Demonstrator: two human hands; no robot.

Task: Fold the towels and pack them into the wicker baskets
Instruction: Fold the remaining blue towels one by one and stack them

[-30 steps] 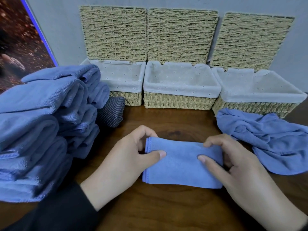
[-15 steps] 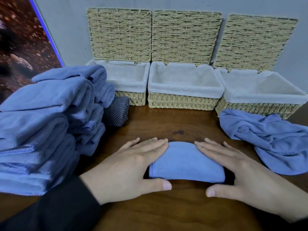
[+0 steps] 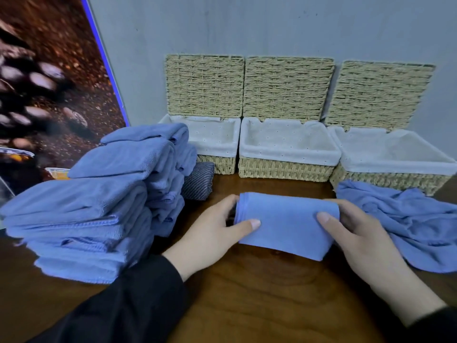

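Folded towel [image 3: 286, 224] lies long axis left-right, pinched by left hand [image 3: 212, 233] and right hand [image 3: 356, 236] (palms pressed flat earlier).

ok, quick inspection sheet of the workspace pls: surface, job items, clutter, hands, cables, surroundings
Surface: dark wooden table, bare in front.
Job's things: folded blue towel held at both ends; stack of folded blue towels at left; unfolded blue towel at right; three lined wicker baskets, lids up, no towels seen inside.
Clutter: dark striped cloth beside the stack.
Grippers: left hand and right hand both grip the folded towel.
Cables: nothing seen.
Surroundings: grey wall; printed panel at left.
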